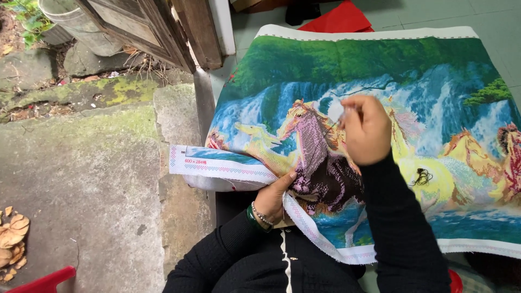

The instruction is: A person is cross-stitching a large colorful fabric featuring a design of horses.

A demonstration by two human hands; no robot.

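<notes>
Sleeves: black sleeves (401, 239) fill the bottom centre of the frame, nearest the camera, with a red edge (46, 282) of something at the lower left corner.
Left hand: the left hand (274, 198), a bead bracelet at the wrist, is curled on the white border of the cross-stitch canvas (380, 70), thumb on top, fingers hidden beneath.
Right hand: the right hand (364, 130) is closed in a pinch above the middle of the canvas; what it pinches is too small to name, likely needle or thread.
Canvas: it lies across the lap, spreading to the right edge of the frame, printed with horses before a waterfall.
Progress: the dark horse (325, 173) at centre looks densely stitched; the pale horses and water around it appear largely unworked, so I judge much remains.
Loose thread: a dark tangle (422, 176) lies on the yellow horse.
Ground: mossy concrete (81, 152) at left, dry leaves (12, 239) at the lower left.
Surroundings: a wooden door (141, 27) at upper left, grey tiles (488, 16) at upper right.
</notes>
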